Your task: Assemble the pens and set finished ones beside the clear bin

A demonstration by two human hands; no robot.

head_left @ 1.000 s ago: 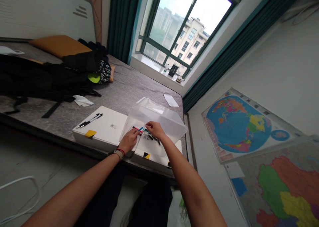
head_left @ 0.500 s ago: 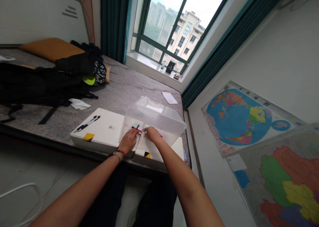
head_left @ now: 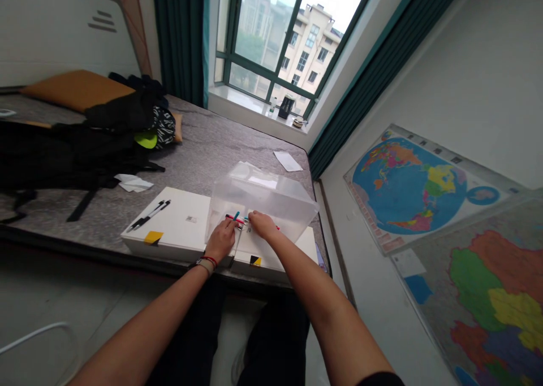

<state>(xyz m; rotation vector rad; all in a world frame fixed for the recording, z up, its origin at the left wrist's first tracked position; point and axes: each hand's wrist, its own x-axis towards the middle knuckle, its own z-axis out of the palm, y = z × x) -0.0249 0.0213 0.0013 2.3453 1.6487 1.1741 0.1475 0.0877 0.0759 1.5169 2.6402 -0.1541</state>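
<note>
My left hand [head_left: 222, 239] is closed on several pens [head_left: 235, 219], red and teal ones, whose ends stick out past my fingers. Close on its right, my right hand [head_left: 261, 225] reaches into a clear plastic box [head_left: 284, 199], fingers pinched together. A small teal piece shows at those fingertips, too small to name. The box lies tipped over across two white cartons [head_left: 186, 208], its opening toward me. Most of what lies under my right hand is hidden; a bit of red shows beyond it. Two black-and-white pens [head_left: 148, 215] rest on the left carton.
The cartons stand at the front edge of a grey mattress [head_left: 229, 140]. A crumpled tissue [head_left: 134, 183] and a black bag [head_left: 72, 148] lie to the left, white paper [head_left: 287, 161] behind the box. The wall with maps [head_left: 411, 182] is on the right.
My right hand has come down over the loose pens, covering most of them. The teal pen in my left hand has turned more upright. The camera view has shifted slightly.
</note>
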